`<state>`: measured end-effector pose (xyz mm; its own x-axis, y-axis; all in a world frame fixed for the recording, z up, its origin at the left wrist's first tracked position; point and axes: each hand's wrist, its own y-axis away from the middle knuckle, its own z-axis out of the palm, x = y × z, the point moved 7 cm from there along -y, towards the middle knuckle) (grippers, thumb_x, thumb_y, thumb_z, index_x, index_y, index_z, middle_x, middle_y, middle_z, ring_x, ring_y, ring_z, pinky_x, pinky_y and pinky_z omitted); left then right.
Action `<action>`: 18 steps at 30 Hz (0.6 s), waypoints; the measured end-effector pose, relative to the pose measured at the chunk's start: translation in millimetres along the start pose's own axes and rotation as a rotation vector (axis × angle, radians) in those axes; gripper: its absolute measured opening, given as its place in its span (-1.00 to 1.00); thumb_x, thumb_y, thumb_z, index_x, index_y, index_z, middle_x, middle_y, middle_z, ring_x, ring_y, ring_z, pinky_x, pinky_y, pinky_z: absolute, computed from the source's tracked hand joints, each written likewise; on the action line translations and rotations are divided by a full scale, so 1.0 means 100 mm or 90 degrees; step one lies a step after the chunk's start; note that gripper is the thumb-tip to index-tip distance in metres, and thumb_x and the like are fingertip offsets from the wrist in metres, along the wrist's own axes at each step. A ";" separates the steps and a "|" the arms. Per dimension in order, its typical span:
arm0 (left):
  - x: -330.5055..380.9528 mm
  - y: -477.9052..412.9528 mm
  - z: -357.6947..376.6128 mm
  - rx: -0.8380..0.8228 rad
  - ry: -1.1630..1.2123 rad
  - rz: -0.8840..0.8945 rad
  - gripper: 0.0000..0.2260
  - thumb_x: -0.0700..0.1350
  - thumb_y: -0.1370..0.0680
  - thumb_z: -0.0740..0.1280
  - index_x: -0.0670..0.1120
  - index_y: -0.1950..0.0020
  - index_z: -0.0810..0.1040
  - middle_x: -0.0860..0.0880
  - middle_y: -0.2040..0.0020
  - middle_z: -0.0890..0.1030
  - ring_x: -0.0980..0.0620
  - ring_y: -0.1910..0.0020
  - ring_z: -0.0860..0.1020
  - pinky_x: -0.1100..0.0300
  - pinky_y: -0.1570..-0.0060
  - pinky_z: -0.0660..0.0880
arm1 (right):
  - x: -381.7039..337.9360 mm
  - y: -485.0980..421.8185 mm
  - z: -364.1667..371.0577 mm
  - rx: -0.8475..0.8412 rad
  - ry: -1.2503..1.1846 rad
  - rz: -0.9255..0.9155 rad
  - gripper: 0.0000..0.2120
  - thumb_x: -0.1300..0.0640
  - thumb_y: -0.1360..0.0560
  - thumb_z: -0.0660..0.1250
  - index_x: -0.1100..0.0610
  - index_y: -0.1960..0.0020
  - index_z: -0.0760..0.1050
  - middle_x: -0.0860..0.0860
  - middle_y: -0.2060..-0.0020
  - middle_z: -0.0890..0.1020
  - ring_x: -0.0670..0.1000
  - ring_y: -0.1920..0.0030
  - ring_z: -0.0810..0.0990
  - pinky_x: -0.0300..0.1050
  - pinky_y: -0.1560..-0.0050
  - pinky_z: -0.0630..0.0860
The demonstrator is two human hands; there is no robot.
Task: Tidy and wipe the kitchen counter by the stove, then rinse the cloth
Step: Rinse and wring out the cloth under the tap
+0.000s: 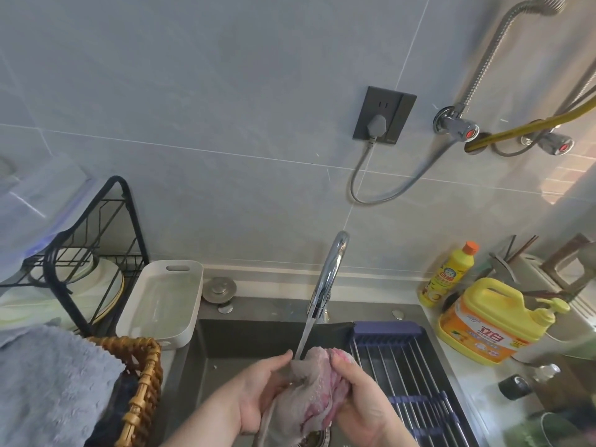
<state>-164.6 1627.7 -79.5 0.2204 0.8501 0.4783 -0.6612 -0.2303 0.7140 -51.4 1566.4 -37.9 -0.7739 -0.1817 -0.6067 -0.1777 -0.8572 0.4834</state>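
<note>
- A dark sink [245, 337] fills the lower middle of the view, set below a grey tiled wall.
- A ridged rack [412, 375] lies across the sink's right half.
- A chrome tap [329, 275] arches over the basin and is running.
- A grey and pink cloth [314, 385], bunched and wet, is held over the basin, right under the tap.
- The left hand [258, 395] grips the cloth's left side, fingers curled beneath it and thumb on top.
- The right hand [358, 395] grips the right side, fingers wrapped round the bunched folds.
- A thin stream [304, 335] of water lands on the cloth's top edge, between the two hands.
- Judged from this, the last step, rinsing, is under way. Next, the cloth likely needs rubbing and turning so that every fold meets the water. After that it needs wringing out over the basin, and the tap shutting off.
</note>
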 end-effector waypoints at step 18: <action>0.33 0.06 0.00 -0.047 0.195 0.241 -0.64 -0.33 -0.30 0.38 -0.36 -0.08 0.57 -0.37 -0.11 0.60 -0.24 -0.04 0.62 -0.03 -0.10 0.53 | 0.34 -0.05 -0.12 0.051 -0.055 0.144 -0.50 0.06 -0.59 0.13 0.50 -0.01 0.59 0.41 -0.04 0.62 0.29 0.05 0.69 0.13 -0.11 0.51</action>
<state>-161.7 1654.5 -59.6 -0.2587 0.8160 0.5170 -0.7053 -0.5252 0.4761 -69.3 1559.3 -68.3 -0.8478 -0.3193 -0.4235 -0.0400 -0.7577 0.6514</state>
